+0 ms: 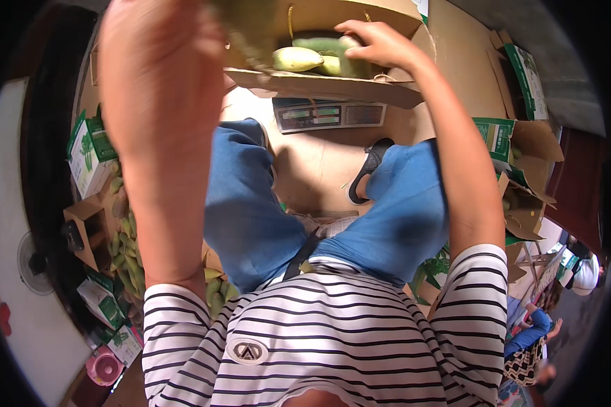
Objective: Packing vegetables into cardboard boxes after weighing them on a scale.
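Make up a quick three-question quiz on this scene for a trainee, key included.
1. Which hand shows blurred and large in the picture: A) left, B) right, C) both?
2. True or false: the right hand rests on a knee.
3. Fill in the missing word: the big heap of loose green fruit lies on the person's ____ side.

Key:
1. A: the left hand is blurred and fills much of the upper left.
2. False: it is at the pale green fruit in the open carton.
3. Left.
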Motion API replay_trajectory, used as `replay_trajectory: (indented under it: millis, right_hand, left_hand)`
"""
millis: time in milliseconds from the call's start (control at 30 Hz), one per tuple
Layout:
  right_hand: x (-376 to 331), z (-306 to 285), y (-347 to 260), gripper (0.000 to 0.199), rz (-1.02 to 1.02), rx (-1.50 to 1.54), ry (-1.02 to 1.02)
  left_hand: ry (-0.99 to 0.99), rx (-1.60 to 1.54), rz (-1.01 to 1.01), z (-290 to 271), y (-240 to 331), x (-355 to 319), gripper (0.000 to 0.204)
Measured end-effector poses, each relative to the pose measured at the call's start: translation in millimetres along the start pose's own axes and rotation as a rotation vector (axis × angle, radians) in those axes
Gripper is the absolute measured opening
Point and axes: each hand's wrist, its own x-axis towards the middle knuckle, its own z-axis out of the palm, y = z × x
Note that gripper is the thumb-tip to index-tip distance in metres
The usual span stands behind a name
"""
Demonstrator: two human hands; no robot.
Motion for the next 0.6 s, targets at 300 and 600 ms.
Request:
replay_trajectory:
  millis: [300, 600]
  right_hand:
    - [-32.5, -72.0, -61.7, 0.041, 0.269, -0.100, 0.305]
    - [-8.2, -53.1, -47.8, 0.034, 0.340, -0.505, -0.094]
  left_hand:
    - [-0.369, -0.098, 0.030, -10.6, -37.0, 29.7, 0.032]
    - [-0.284, 0.870, 0.547, -40.7, -102.8, 52.0, 0.056]
